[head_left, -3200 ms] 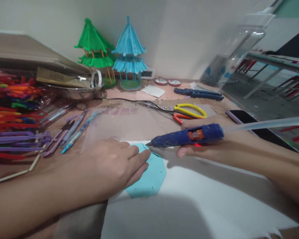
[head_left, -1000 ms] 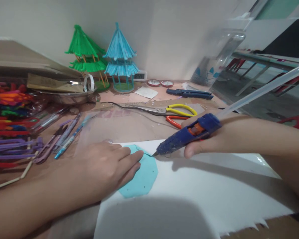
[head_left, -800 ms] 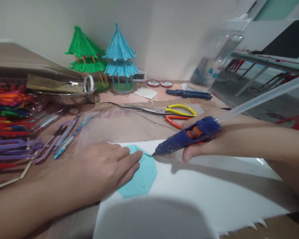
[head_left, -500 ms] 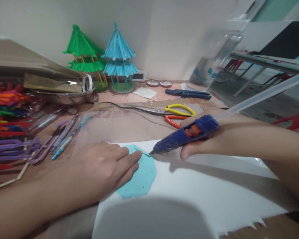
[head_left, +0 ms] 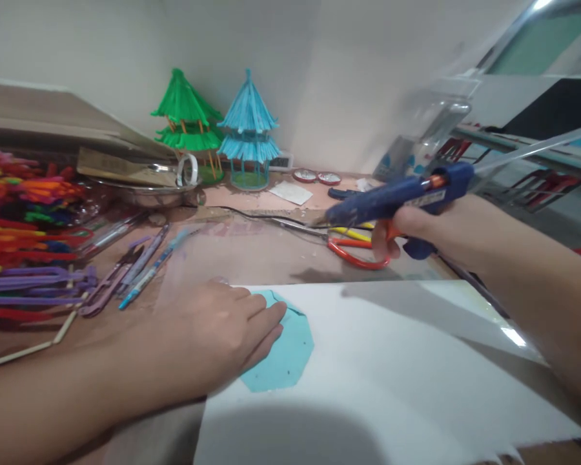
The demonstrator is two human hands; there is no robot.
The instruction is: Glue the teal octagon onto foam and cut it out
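Glue gun [head_left: 397, 194] sits in your right hand [head_left: 416, 226], fingers wrapped tight round its grip and one finger on the orange trigger. It is blue plastic with a rough, speckled barrel, and a clear glue stick [head_left: 527, 152] juts from its back end. Its long axis runs nearly level, nozzle pointing to your left and a little down, stick trailing up to the right. You hold it in the air above the pliers [head_left: 358, 248], well apart from the sheet [head_left: 392, 349] below.

Your left hand [head_left: 223, 332] lies flat, fingers together and stretched out, pressing on a teal piece [head_left: 285, 352]. That piece is thin, smooth and many-sided, like an octagon, and lies on the near left corner of the white sheet. The sheet is flat and matte, with a glossy spot near its right edge.

Beyond the sheet the tabletop [head_left: 252, 248] is pinkish and scuffed. The pliers have red and yellow handles. To your left lie purple and blue pens [head_left: 140, 268] side by side, then a heap of bright sticks [head_left: 24, 213]. A metal bowl [head_left: 140, 190] stands behind them. By the wall stand two small tiered pagodas, one green [head_left: 186, 123], one blue [head_left: 248, 129], both with conical roofs of thin sticks.
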